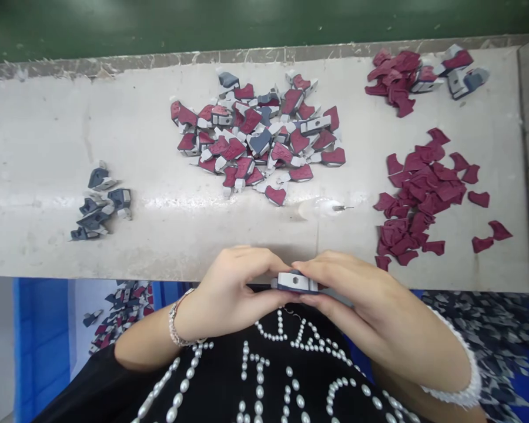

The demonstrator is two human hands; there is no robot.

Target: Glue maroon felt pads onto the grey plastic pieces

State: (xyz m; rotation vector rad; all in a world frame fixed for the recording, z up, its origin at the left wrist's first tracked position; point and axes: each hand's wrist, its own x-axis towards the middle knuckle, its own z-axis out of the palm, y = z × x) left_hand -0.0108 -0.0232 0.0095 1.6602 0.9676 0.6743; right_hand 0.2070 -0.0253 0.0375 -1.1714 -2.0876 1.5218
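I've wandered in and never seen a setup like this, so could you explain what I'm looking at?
There is no robot here: a person is working with bare hands. The one picture comes from a camera worn on their head, looking forward and down, so their black top with white beads shows at the bottom.

The left hand and right hand together hold a small white-and-dark part in front of the chest.

On the pale bench lie a big middle heap of maroon, white and grey parts, a small grey-and-white group to the left, and loose maroon pieces to the right. Below the bench, a blue bin at the left holds more parts, and many dark pieces lie at the right.
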